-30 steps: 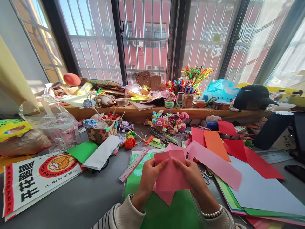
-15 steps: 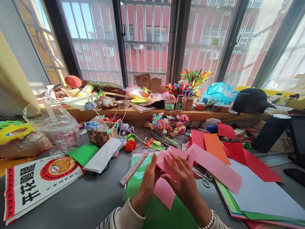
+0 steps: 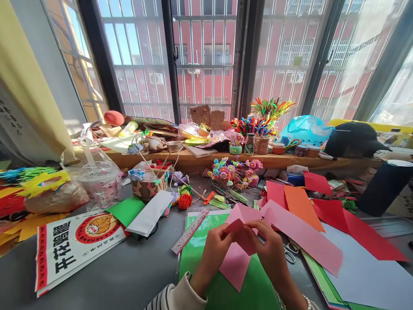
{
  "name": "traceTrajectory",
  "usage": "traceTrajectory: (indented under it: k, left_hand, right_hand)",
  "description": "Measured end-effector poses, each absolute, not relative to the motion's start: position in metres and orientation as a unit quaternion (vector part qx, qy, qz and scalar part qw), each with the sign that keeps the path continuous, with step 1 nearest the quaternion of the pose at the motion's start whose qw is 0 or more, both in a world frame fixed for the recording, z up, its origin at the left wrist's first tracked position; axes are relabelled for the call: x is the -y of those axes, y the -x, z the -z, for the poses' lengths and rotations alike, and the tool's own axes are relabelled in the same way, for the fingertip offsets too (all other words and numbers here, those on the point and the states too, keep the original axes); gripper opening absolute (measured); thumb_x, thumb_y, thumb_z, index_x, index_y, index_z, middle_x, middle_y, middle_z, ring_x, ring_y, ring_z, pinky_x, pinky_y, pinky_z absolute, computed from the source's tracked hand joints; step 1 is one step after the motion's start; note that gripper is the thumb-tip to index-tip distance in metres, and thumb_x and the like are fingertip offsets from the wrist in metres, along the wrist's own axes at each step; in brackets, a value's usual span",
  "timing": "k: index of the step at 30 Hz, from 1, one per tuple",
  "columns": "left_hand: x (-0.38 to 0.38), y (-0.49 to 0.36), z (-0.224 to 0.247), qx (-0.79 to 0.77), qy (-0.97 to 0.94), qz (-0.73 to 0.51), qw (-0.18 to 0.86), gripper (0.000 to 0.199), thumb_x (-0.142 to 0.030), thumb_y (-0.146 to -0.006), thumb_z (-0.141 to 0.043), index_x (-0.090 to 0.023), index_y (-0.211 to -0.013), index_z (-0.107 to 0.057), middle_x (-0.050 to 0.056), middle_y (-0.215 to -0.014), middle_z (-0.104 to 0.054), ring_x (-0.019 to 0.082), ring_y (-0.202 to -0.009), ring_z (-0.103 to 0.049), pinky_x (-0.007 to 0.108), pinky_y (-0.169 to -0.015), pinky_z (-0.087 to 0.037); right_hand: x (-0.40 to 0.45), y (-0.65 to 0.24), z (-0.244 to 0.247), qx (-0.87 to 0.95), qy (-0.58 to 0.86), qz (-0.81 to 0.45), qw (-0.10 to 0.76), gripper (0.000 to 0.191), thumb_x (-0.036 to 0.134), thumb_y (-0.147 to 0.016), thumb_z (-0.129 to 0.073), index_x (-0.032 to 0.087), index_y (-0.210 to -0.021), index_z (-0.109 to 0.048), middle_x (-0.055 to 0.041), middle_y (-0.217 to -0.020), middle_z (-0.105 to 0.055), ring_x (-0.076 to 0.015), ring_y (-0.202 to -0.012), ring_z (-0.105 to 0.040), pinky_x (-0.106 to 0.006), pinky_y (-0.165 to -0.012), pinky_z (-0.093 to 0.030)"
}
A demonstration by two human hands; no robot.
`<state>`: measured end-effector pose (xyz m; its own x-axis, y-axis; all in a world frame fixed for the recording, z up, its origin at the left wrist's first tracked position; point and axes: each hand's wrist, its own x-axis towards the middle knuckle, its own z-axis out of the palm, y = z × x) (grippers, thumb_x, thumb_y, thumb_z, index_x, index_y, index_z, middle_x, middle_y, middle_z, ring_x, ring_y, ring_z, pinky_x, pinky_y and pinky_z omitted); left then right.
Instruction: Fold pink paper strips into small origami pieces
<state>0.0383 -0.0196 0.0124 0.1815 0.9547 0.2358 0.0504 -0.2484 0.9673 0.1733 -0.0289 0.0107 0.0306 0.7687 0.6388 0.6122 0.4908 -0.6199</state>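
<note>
Between my two hands I hold up a small piece of pink paper (image 3: 242, 236), creased and darker on the side facing me. The fingers of my left hand (image 3: 217, 247) pinch its left edge. My right hand (image 3: 268, 241) grips the right edge with thumb and forefinger. Beneath my hands another pink sheet (image 3: 235, 268) lies on a green plastic folder (image 3: 196, 262). A ruler (image 3: 190, 231) rests across the folder's left side. White-handled scissors (image 3: 290, 253) lie just right of my right hand, and a long pink strip (image 3: 306, 239) stretches beyond them.
Coloured paper sheets (image 3: 361, 262) are stacked at the right, near a dark cylinder (image 3: 387, 189). A printed paper bag (image 3: 80, 247) and a white folded sheet (image 3: 151, 213) lie left. Behind stand a basket (image 3: 150, 187) and crafted flowers (image 3: 229, 172), before a cluttered sill.
The pink paper has turned so its darker face shows, and both hands now pinch its edges instead of spreading over it. The view has shifted slightly left.
</note>
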Motion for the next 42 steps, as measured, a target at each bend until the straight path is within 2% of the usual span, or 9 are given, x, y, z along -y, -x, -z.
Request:
traceTrajectory:
  k: [4,7,12,20,25,30,42]
  left_hand:
    - [0.021,-0.034,-0.017,-0.41,-0.666,-0.539,0.312,0.019,-0.03,-0.071,-0.054,-0.02,-0.086,-0.061,0.005,-0.083,-0.063,0.018,-0.079,-0.056,0.027,-0.072,-0.043]
    - [0.021,-0.032,-0.018,-0.388,-0.712,-0.538,0.23,0.014,-0.024,-0.074,-0.051,-0.021,-0.08,-0.063,0.005,-0.077,-0.063,0.017,-0.076,-0.056,0.027,-0.071,-0.043]
    - [0.022,-0.028,-0.016,-0.387,-0.749,-0.52,0.141,0.016,-0.02,-0.075,-0.049,-0.023,-0.08,-0.064,0.005,-0.073,-0.063,0.017,-0.072,-0.056,0.028,-0.068,-0.043]
    - [0.021,-0.025,-0.018,-0.402,-0.749,-0.522,0.069,0.013,-0.018,-0.076,-0.047,-0.019,-0.078,-0.06,0.004,-0.074,-0.062,0.016,-0.072,-0.056,0.028,-0.066,-0.044]
    - [0.017,-0.025,-0.014,-0.391,-0.767,-0.508,-0.037,0.01,-0.018,-0.074,-0.052,-0.021,-0.076,-0.061,0.001,-0.066,-0.062,0.015,-0.067,-0.055,0.031,-0.067,-0.042]
    - [0.017,-0.024,-0.014,-0.38,-0.767,-0.515,-0.059,0.011,-0.016,-0.073,-0.053,-0.021,-0.076,-0.061,0.0,-0.066,-0.062,0.014,-0.067,-0.055,0.029,-0.067,-0.042]
    - [0.012,-0.018,-0.009,-0.426,-0.748,-0.509,-0.014,0.016,-0.016,-0.076,-0.046,-0.019,-0.08,-0.061,0.003,-0.071,-0.061,0.016,-0.069,-0.055,0.029,-0.064,-0.043]
  right_hand:
    - [0.032,-0.173,-0.012,0.734,0.454,0.047,0.502,0.014,0.02,-0.079,-0.045,0.019,-0.077,-0.059,-0.0046,-0.071,-0.061,-0.0175,-0.069,-0.053,-0.031,-0.065,-0.041]
    - [0.033,-0.171,-0.013,0.767,0.425,0.101,0.471,0.014,0.017,-0.078,-0.046,0.019,-0.081,-0.059,-0.0036,-0.073,-0.062,-0.0172,-0.072,-0.052,-0.031,-0.067,-0.039]
    - [0.033,-0.168,-0.013,0.775,0.424,0.113,0.456,0.014,0.015,-0.078,-0.046,0.018,-0.082,-0.059,-0.0032,-0.074,-0.062,-0.0165,-0.074,-0.052,-0.031,-0.069,-0.038]
    - [0.031,-0.175,-0.013,0.75,0.445,0.151,0.465,0.017,0.015,-0.079,-0.043,0.018,-0.084,-0.059,-0.0037,-0.075,-0.062,-0.0161,-0.073,-0.052,-0.03,-0.067,-0.037]
    - [0.032,-0.171,-0.014,0.764,0.414,0.164,0.466,0.018,0.011,-0.077,-0.045,0.018,-0.087,-0.059,-0.0035,-0.078,-0.063,-0.017,-0.076,-0.051,-0.031,-0.07,-0.035]
    - [0.032,-0.172,-0.014,0.752,0.431,0.157,0.473,0.018,0.012,-0.077,-0.046,0.019,-0.087,-0.059,-0.0031,-0.078,-0.063,-0.0178,-0.076,-0.051,-0.032,-0.071,-0.035]
    - [0.022,-0.19,-0.006,0.701,0.5,0.178,0.476,0.02,0.012,-0.076,-0.043,0.018,-0.085,-0.06,-0.0049,-0.076,-0.062,-0.0185,-0.074,-0.053,-0.032,-0.067,-0.037]
